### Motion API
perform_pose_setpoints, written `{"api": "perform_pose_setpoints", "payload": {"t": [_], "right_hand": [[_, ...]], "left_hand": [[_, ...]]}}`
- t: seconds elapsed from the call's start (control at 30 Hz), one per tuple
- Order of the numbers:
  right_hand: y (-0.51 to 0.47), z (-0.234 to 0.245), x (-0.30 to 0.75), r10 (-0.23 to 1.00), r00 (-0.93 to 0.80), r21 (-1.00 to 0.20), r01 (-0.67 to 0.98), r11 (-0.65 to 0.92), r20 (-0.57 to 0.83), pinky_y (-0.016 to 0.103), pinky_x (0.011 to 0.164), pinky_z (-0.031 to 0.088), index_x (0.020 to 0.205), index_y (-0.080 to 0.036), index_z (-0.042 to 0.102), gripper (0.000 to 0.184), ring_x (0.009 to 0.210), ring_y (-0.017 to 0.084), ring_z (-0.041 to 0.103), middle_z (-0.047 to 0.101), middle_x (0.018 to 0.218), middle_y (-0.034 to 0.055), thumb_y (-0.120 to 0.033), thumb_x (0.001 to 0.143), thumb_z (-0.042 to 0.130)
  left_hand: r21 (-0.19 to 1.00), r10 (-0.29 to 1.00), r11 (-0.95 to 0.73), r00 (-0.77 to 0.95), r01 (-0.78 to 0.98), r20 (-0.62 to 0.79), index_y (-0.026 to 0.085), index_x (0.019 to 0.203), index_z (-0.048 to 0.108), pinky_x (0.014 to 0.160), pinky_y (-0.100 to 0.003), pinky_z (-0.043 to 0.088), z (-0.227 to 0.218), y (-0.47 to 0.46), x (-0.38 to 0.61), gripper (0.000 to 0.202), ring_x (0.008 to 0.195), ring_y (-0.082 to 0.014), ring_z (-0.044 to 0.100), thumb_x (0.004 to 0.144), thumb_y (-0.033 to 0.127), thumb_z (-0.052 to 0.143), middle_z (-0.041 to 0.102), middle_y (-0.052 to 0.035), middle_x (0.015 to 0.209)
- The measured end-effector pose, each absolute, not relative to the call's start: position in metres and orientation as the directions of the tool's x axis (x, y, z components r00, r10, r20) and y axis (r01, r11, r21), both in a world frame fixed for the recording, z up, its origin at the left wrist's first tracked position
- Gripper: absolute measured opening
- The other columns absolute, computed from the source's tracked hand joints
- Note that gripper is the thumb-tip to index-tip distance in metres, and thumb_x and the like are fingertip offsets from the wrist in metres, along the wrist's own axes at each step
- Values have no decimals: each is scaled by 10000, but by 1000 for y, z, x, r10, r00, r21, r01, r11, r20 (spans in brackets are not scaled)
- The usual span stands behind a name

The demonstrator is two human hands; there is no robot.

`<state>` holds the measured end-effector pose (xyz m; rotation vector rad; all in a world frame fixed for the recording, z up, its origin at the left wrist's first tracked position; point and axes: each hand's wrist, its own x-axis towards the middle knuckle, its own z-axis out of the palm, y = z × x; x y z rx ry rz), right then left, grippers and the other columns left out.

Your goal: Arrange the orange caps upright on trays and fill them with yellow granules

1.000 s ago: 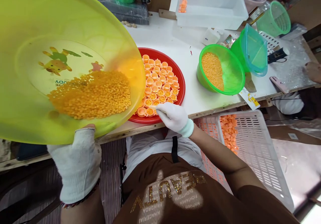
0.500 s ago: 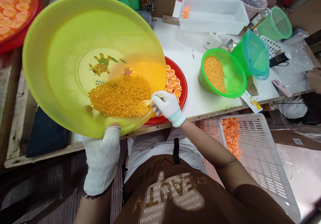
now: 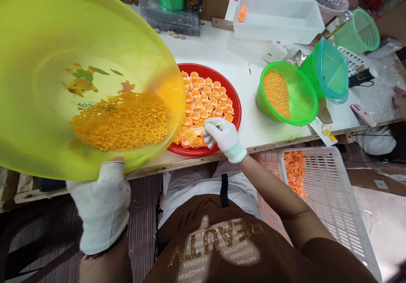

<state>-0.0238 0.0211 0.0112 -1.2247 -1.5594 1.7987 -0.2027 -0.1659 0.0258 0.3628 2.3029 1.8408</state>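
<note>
My gloved left hand (image 3: 100, 194) grips the near rim of a large yellow-green basin (image 3: 41, 84), thumb inside the lip, the fingers hidden beneath. The basin is tilted toward me, and a heap of small orange-yellow pellets (image 3: 127, 122) lies in its lower part. In my gloved right hand (image 3: 222, 136) is a small pale spoon (image 3: 194, 131) carrying some pellets. It hovers over a round red tray (image 3: 235, 105) filled with tiny orange cups (image 3: 198, 104). A few cups near the spoon hold yellow pellets.
A green bowl (image 3: 303, 101) with pellets stands to the right, beside a green container with a bluish basket (image 3: 333, 71). Behind is a white rectangular bin (image 3: 279, 18). Below the table edge sits a white crate (image 3: 336, 190) with orange pieces. Another person's hand (image 3: 400, 101) shows far right.
The basin has shifted left with my left hand, uncovering the red tray. My right hand has brought the spoon out of the pellets and over the cups.
</note>
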Motion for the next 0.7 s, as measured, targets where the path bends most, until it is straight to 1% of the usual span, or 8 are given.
{"api": "perform_pose_setpoints", "payload": {"t": [0.07, 0.13, 0.23, 0.3, 0.37, 0.5, 0.6, 0.7], "right_hand": [[15, 7, -21, 824, -527, -956, 287, -58, -208, 233, 506, 546, 960, -198, 650, 176, 562, 126, 665, 695, 730, -8, -369, 943, 610], [10, 2, -20, 793, -609, -911, 330, 245, -8, 268, 668, 585, 959, -203, 671, 163, 693, 149, 707, 733, 819, 22, -329, 972, 568], [4, 0, -17, 618, -754, -710, 311, 632, 220, 301, 835, 564, 989, -195, 700, 204, 891, 185, 719, 765, 962, 75, -297, 1008, 524], [3, 3, -16, 548, -790, -613, 295, 733, 275, 305, 825, 555, 1034, -198, 710, 246, 896, 189, 713, 766, 971, 83, -298, 1038, 486], [4, 10, -16, 550, -760, -590, 278, 758, 348, 308, 823, 558, 1060, -209, 712, 258, 882, 185, 710, 765, 967, 77, -303, 1053, 471], [11, 24, -29, 645, -617, -665, 249, 704, 451, 304, 845, 565, 1020, -214, 697, 210, 881, 176, 713, 764, 970, 65, -296, 1038, 505], [15, 25, -45, 707, -604, -723, 293, 626, 368, 311, 852, 564, 945, -208, 679, 172, 881, 182, 716, 757, 945, 61, -268, 999, 527], [15, 21, -59, 789, -597, -852, 328, 408, 148, 285, 750, 580, 907, -207, 663, 127, 788, 168, 719, 738, 846, 32, -258, 960, 559]], "left_hand": [[974, 251, 214, -968, 76, 21, 231, 1152, 681, 1245, -469, 427, 24, -169, -208, 453, 1329, -295, 615, 714, 274, 791, 714, -25, 1303], [982, 221, 176, -975, 64, 24, 209, 1156, 668, 1241, -482, 429, 23, -169, -210, 486, 1297, -295, 633, 693, 279, 800, 730, -35, 1251], [982, 227, 177, -973, 73, 31, 201, 1099, 679, 1240, -486, 428, 26, -167, -208, 445, 1258, -294, 652, 675, 267, 796, 739, -43, 1207], [973, 252, 210, -967, 99, 44, 214, 1045, 689, 1242, -475, 427, 31, -165, -204, 381, 1259, -292, 650, 679, 261, 782, 731, -44, 1238], [968, 282, 230, -959, 104, 36, 234, 1022, 691, 1246, -452, 424, 34, -162, -200, 326, 1296, -284, 631, 708, 273, 772, 716, -35, 1285], [984, 296, 166, -955, 62, 10, 220, 1043, 697, 1208, -473, 466, 35, -155, -190, 369, 1267, -302, 651, 682, 244, 770, 731, -54, 1248], [988, 343, 152, -939, 39, -16, 185, 1037, 704, 1175, -451, 494, 29, -152, -184, 354, 1201, -292, 686, 695, 253, 765, 743, -87, 1203], [986, 388, 161, -921, 38, -28, 187, 1016, 704, 1161, -411, 503, 22, -153, -181, 311, 1181, -267, 696, 725, 282, 758, 748, -90, 1175]]}}
